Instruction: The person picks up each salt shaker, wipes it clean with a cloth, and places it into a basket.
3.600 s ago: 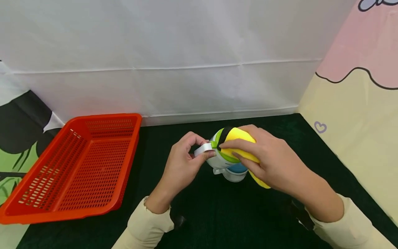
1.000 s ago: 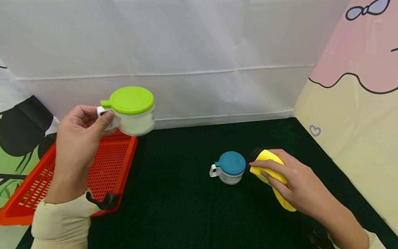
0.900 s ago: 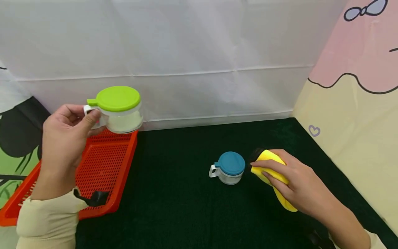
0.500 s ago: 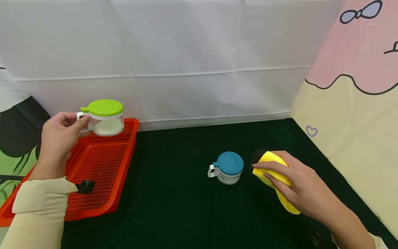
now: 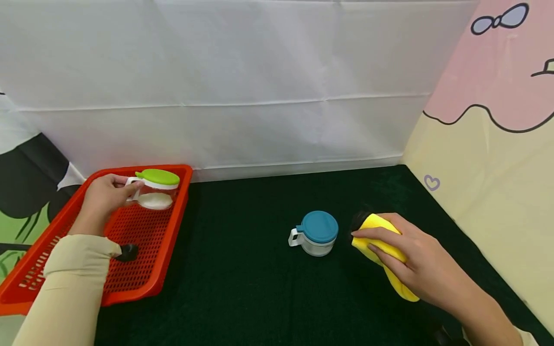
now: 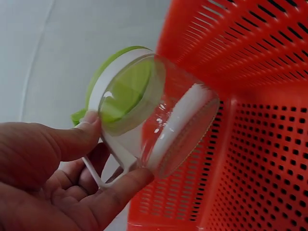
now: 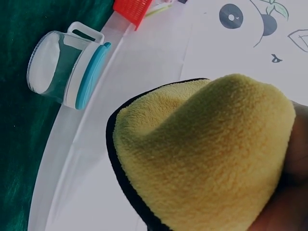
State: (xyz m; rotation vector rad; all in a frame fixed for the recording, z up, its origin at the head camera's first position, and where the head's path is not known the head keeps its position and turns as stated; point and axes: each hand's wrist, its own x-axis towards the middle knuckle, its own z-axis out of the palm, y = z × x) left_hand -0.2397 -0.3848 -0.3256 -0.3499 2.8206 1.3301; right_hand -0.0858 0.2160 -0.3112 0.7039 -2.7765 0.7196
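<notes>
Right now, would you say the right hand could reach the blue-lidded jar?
Probably yes: the blue-lidded jar stands near the right hand; only the yellow cloth in its grip seems in the way and may need putting down.

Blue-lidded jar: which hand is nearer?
Right. The right hand, holding the yellow cloth, is just right of the blue-lidded jar, apart from it; the left hand is well to its left, at the red basket, holding the green-lidded jar.
</notes>
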